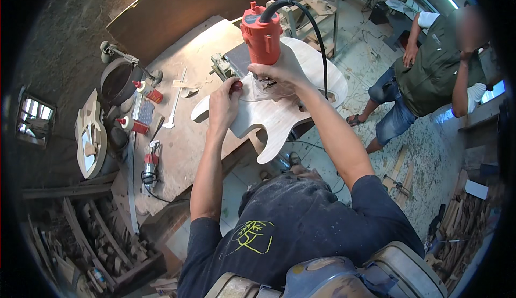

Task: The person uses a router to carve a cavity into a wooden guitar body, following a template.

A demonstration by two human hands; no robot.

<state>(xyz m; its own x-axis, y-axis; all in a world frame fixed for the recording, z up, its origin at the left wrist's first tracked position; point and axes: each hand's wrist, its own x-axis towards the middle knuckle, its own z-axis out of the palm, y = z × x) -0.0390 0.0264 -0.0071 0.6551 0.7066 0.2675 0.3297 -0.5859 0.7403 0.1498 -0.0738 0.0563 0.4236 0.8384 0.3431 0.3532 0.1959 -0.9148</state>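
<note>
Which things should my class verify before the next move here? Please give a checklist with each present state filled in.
1. Right hand around the red cylindrical router: ok.
2. Left hand on the dark red round knob: ok.
3. Flexible black cord away from the router's transparent plastic base: ok, it arcs off to the right.
4. Pale wooden guitar-shaped body firmly secured: cannot tell.
5. Cutting bit position: cannot tell, no clear view.
6. Person in dark green vest, hands away from the work: ok.

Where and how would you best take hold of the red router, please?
Probably low on the red router, from the near right side, as the right hand does: its body stands upright and rounded there, while the black cord arches off the top.
</note>
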